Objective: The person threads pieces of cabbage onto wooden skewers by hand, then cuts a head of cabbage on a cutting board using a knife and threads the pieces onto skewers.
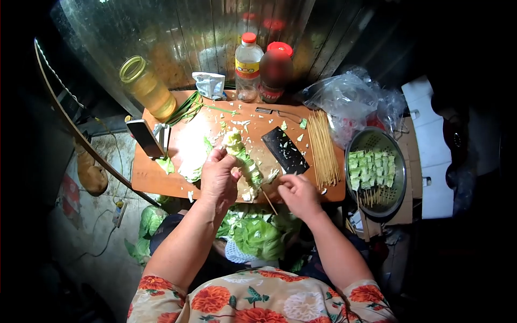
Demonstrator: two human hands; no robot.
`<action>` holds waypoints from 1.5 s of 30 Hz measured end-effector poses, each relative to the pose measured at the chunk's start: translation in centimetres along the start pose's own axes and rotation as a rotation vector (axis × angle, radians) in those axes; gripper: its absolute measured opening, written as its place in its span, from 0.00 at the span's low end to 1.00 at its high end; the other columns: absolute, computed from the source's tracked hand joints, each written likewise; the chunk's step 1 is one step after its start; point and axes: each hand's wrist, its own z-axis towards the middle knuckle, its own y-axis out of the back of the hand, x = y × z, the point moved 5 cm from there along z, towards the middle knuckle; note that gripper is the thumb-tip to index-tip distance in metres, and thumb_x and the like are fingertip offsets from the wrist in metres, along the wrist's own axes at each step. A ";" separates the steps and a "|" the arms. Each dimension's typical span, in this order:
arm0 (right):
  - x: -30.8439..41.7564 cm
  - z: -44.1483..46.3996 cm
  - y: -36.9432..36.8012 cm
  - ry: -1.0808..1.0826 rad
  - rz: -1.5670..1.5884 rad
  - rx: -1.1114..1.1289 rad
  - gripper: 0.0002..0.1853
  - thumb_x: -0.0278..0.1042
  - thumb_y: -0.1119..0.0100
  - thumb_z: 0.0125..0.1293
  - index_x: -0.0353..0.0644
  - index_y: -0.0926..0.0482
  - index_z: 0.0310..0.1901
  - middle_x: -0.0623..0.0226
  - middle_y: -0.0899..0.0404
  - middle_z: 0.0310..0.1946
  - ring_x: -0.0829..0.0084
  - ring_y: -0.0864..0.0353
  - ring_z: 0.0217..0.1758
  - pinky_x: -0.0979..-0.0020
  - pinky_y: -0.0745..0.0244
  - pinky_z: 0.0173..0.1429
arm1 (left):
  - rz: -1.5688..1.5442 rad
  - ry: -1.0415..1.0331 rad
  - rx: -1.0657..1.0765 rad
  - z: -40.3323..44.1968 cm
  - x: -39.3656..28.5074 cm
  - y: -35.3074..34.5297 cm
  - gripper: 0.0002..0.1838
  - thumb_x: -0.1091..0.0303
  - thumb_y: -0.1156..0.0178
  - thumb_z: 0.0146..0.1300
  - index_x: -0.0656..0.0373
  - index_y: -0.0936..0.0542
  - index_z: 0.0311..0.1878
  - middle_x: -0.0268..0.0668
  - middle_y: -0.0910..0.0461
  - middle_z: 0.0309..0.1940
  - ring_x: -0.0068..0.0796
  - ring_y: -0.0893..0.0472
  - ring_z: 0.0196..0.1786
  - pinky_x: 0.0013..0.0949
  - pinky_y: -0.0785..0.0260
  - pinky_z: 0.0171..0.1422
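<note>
A cabbage skewer (249,164), pale green leaf pieces threaded on a thin bamboo stick, slants over the near middle of the table. My left hand (219,175) is closed at its upper left side, with thumb and fingers pinching it. The bare end of the stick points down toward my lap. Right of the skewer, my right hand (300,195) has its fingers curled together near a small cabbage piece (272,176); whether anything is between the fingertips is hidden. Loose cabbage leaves (191,168) lie left of my left hand, in bright light.
A dark rectangular blade (284,149) and a bundle of bamboo sticks (323,148) lie on the table (153,180). Finished skewers (371,169) fill part of a colander (401,188) at right. A phone (145,138), jar (148,89) and bottle (247,67) stand around the edge. Cabbage (258,237) rests on my lap.
</note>
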 end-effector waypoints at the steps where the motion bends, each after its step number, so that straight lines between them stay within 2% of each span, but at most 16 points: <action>1: 0.3 -0.5 -0.6 -0.011 0.092 0.062 0.11 0.36 0.40 0.60 0.37 0.19 0.40 0.55 0.20 0.35 0.60 0.18 0.38 0.65 0.25 0.45 | 0.040 -0.009 -0.023 -0.1 0.1 -0.1 0.17 0.80 0.45 0.55 0.55 0.25 0.49 0.27 0.24 0.37 0.22 0.26 0.38 0.29 0.35 0.37; 2: 0.5 -1.0 -1.0 -0.023 0.184 0.122 0.11 0.36 0.40 0.61 0.36 0.19 0.38 0.56 0.19 0.34 0.62 0.18 0.36 0.67 0.25 0.43 | 0.081 -0.017 -0.043 -0.2 0.2 -0.3 0.17 0.80 0.45 0.55 0.55 0.25 0.49 0.27 0.24 0.37 0.21 0.26 0.38 0.28 0.36 0.36; 5: 2.9 -2.0 -1.3 0.102 0.047 0.221 0.14 0.39 0.42 0.62 0.34 0.20 0.37 0.54 0.19 0.32 0.62 0.19 0.33 0.65 0.27 0.40 | 0.109 -0.036 0.014 -0.1 0.9 -0.1 0.20 0.80 0.44 0.54 0.53 0.25 0.51 0.26 0.24 0.40 0.20 0.26 0.39 0.27 0.38 0.37; 6: 2.4 -2.1 -1.8 0.076 0.072 0.237 0.13 0.38 0.42 0.61 0.35 0.19 0.37 0.54 0.19 0.31 0.63 0.19 0.33 0.66 0.26 0.40 | 0.120 -0.035 0.043 -0.1 1.1 -0.3 0.20 0.81 0.44 0.54 0.53 0.26 0.51 0.26 0.24 0.40 0.20 0.26 0.40 0.26 0.37 0.37; 8: 1.6 -2.2 -2.1 0.122 0.066 0.209 0.11 0.36 0.43 0.60 0.39 0.18 0.37 0.56 0.19 0.28 0.62 0.17 0.32 0.66 0.25 0.39 | 0.148 -0.031 0.033 -0.5 1.2 -0.8 0.19 0.78 0.43 0.56 0.52 0.26 0.51 0.25 0.25 0.39 0.20 0.26 0.41 0.30 0.37 0.42; 14: 2.7 -2.6 3.1 0.189 -0.153 0.071 0.10 0.38 0.42 0.61 0.42 0.17 0.37 0.56 0.18 0.29 0.59 0.17 0.34 0.63 0.24 0.41 | 0.179 0.030 0.096 -1.6 1.3 -3.2 0.24 0.70 0.39 0.58 0.54 0.30 0.59 0.29 0.27 0.47 0.25 0.25 0.46 0.37 0.32 0.52; 16: 1.5 -2.9 6.2 0.098 -0.062 0.032 0.11 0.39 0.43 0.62 0.43 0.17 0.38 0.58 0.17 0.30 0.60 0.17 0.34 0.64 0.24 0.42 | 0.160 0.090 0.130 -1.7 1.8 -3.5 0.22 0.69 0.39 0.58 0.54 0.29 0.57 0.30 0.26 0.47 0.25 0.25 0.46 0.37 0.31 0.51; 18: -0.7 -3.4 9.8 -0.064 -0.142 -0.015 0.12 0.41 0.44 0.64 0.44 0.17 0.40 0.61 0.16 0.33 0.62 0.16 0.36 0.66 0.24 0.43 | 0.164 0.103 0.160 -1.9 2.0 -4.0 0.18 0.69 0.41 0.59 0.54 0.27 0.53 0.30 0.25 0.45 0.25 0.24 0.45 0.35 0.31 0.50; 22: -8.3 -5.0 17.9 -0.178 -0.259 -0.288 0.12 0.41 0.45 0.64 0.44 0.16 0.39 0.59 0.16 0.32 0.62 0.16 0.36 0.64 0.24 0.44 | 0.165 0.112 0.150 -2.0 2.3 -4.6 0.13 0.75 0.44 0.60 0.58 0.26 0.50 0.32 0.25 0.42 0.26 0.22 0.40 0.32 0.26 0.45; 24: -11.9 -6.0 22.0 -0.338 -0.345 -0.391 0.09 0.36 0.41 0.64 0.41 0.16 0.40 0.63 0.15 0.33 0.72 0.17 0.36 0.70 0.24 0.43 | 0.166 0.131 0.163 -1.9 2.5 -4.7 0.12 0.75 0.45 0.60 0.58 0.26 0.48 0.32 0.24 0.41 0.26 0.22 0.39 0.32 0.27 0.43; 28: -17.2 -7.6 29.0 -0.520 -0.737 -0.516 0.08 0.37 0.44 0.62 0.45 0.17 0.33 0.55 0.18 0.32 0.54 0.18 0.37 0.60 0.25 0.43 | 0.198 0.176 0.172 -1.8 3.4 -5.1 0.12 0.77 0.46 0.59 0.58 0.26 0.46 0.33 0.24 0.41 0.27 0.22 0.37 0.31 0.28 0.42; 30: -19.7 -7.8 31.7 -0.607 -0.863 -0.477 0.13 0.38 0.50 0.65 0.43 0.17 0.36 0.50 0.18 0.37 0.49 0.18 0.43 0.54 0.24 0.48 | 0.198 0.187 0.160 -1.8 3.7 -5.5 0.12 0.78 0.47 0.58 0.58 0.26 0.46 0.34 0.24 0.41 0.27 0.22 0.36 0.31 0.28 0.42; 32: -21.7 -8.0 33.9 -0.683 -0.902 -0.498 0.12 0.35 0.49 0.64 0.41 0.16 0.36 0.51 0.17 0.38 0.49 0.18 0.46 0.55 0.23 0.50 | 0.212 0.205 0.168 -1.5 4.2 -5.5 0.12 0.78 0.47 0.58 0.58 0.25 0.45 0.34 0.24 0.41 0.27 0.22 0.35 0.31 0.27 0.41; 34: -23.5 -7.4 35.6 -0.724 -0.959 -0.521 0.06 0.32 0.43 0.57 0.46 0.16 0.32 0.55 0.17 0.35 0.53 0.17 0.42 0.58 0.23 0.48 | 0.218 0.209 0.164 -1.4 4.6 -5.7 0.11 0.78 0.47 0.58 0.58 0.25 0.45 0.34 0.24 0.41 0.28 0.21 0.35 0.30 0.27 0.40; 40: -24.5 -5.3 37.4 -0.875 -1.065 -0.410 0.09 0.30 0.42 0.59 0.43 0.14 0.37 0.53 0.17 0.42 0.53 0.17 0.47 0.59 0.21 0.49 | 0.271 0.234 0.149 -0.6 6.2 -5.9 0.12 0.79 0.48 0.57 0.58 0.25 0.44 0.35 0.22 0.40 0.27 0.21 0.33 0.30 0.25 0.38; 45: -25.0 -4.3 37.8 -0.870 -1.101 -0.357 0.10 0.31 0.45 0.62 0.40 0.15 0.40 0.52 0.16 0.43 0.54 0.16 0.47 0.59 0.19 0.46 | 0.296 0.246 0.149 -0.2 6.7 -6.2 0.12 0.78 0.47 0.57 0.58 0.25 0.45 0.35 0.22 0.40 0.27 0.20 0.33 0.31 0.25 0.38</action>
